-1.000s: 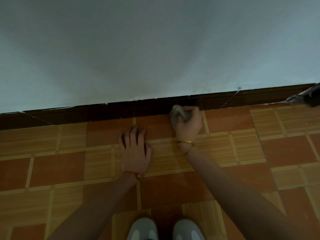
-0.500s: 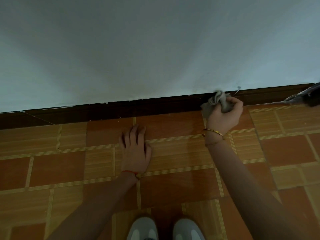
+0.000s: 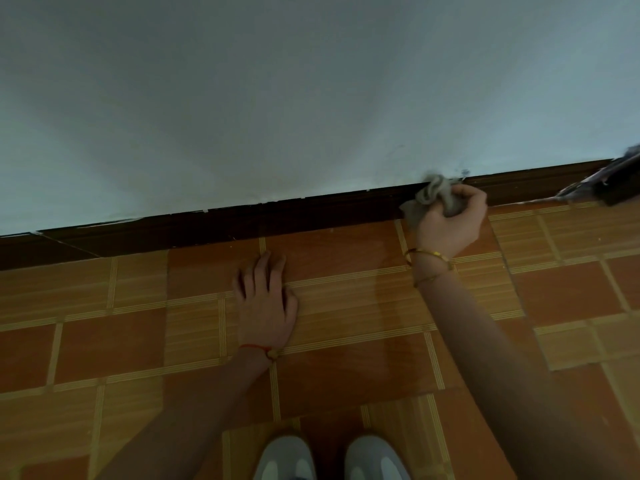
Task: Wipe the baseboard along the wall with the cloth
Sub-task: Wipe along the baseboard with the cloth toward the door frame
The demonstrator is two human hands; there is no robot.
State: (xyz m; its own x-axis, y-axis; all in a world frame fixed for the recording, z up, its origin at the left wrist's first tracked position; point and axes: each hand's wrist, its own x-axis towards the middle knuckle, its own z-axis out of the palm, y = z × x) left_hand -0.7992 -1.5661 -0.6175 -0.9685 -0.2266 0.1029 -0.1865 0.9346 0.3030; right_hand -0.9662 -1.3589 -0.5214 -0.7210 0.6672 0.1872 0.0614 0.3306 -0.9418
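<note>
Cloth [image 3: 433, 197] shifted right along baseboard [image 3: 311, 213], gripped by right hand [image 3: 450, 220].

the right hand [image 3: 450, 220] grips a crumpled grey cloth [image 3: 431, 195] against the top edge of the dark baseboard [image 3: 311, 211], where it meets the pale wall [image 3: 311, 98]. the left hand [image 3: 266, 303] rests flat on the tiled floor [image 3: 104, 323], fingers toward the baseboard. two grey shoes [image 3: 332, 459] show at the bottom edge.

crumpled grey cloth [image 3: 431, 197] against dark baseboard [image 3: 311, 213]
</note>
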